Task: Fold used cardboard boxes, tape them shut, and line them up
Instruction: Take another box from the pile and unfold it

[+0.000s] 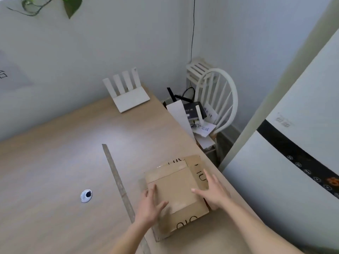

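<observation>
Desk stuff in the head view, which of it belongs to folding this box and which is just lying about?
Job: cardboard box, left hand, right hand, both flat on its flaps.
Lying about: strip, white router, desk grommet, chair with papers.

Brown cardboard box (176, 195), flaps folded shut

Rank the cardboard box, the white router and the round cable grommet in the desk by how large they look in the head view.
1. cardboard box, nearest the camera, so its lead is partly down to nearness.
2. white router, farther back by the wall; its true size against the box is unsure.
3. cable grommet, clearly the smallest.
</observation>
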The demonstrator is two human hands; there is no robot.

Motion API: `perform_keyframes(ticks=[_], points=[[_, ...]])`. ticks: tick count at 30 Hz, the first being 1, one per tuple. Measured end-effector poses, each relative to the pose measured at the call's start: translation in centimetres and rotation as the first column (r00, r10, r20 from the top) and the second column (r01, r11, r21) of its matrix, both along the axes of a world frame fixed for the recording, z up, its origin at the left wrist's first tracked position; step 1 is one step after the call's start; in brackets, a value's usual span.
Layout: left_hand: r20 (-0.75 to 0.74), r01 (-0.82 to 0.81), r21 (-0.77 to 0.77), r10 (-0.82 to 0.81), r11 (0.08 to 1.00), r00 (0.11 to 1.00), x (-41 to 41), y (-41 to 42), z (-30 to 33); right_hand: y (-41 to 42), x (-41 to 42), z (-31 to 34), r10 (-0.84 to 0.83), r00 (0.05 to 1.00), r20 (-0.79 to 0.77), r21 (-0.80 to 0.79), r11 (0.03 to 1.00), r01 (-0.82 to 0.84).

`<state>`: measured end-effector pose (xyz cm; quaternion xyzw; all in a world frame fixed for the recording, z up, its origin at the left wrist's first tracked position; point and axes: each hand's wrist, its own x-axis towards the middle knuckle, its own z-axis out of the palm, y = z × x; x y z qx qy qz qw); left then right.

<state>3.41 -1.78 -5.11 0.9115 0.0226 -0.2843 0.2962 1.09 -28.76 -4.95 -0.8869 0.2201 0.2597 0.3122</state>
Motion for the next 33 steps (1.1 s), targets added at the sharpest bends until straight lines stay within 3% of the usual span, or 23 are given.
perform_keyframes(ticks=[7,15,25,33], points=[[0.009,-0.128,-0.126,0.13,0.984,0.991,0.0,-1.2,-0.5,-0.3,0.3,-1.5,-0.14,0.99,-0.012,0.208,0.968,0.139],[0.122,-0.165,-0.278,0.206,0.946,0.971,-0.1,-0.4,3.7,2.1,-0.6,4.0,-0.202,0.972,0.124,0.303,0.94,0.157],[0.318,-0.138,-0.488,0.323,0.862,0.891,-5.3,11.3,13.7,13.1,-4.5,16.2,-0.124,0.905,0.407,0.377,0.925,-0.042],[0.23,-0.177,-0.737,0.489,0.652,0.841,-9.6,25.9,24.1,26.9,-8.8,30.3,-0.042,0.797,0.602,0.419,0.866,-0.271]])
